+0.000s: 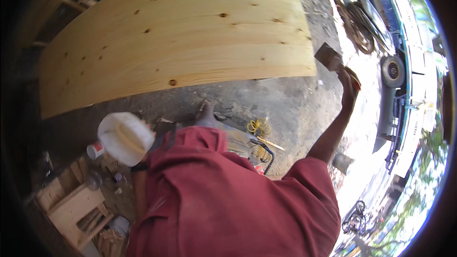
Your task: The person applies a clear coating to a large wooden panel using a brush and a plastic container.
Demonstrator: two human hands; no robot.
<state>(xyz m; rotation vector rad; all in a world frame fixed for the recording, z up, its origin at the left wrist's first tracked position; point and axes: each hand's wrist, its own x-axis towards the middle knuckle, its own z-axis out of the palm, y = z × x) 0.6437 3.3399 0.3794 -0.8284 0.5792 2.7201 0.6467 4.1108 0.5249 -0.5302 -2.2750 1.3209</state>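
Note:
My right hand is stretched out to the right, past the corner of a large pale wooden panel. Its fingers are closed on a putty knife with a broad, dark, square blade; a bit of red shows by the grip. On the left, a white plastic tub is tilted so that a yellowish smear shows inside. My left hand holds this tub; most of the hand is hidden behind it, and a dark band circles the wrist. The panel's knotty face lies in front of me, apart from both hands.
A small wooden stand and a white and red can are at the lower left. Yellow cord lies on the ground near my foot. A vehicle with a wheel stands at the right, in bright light.

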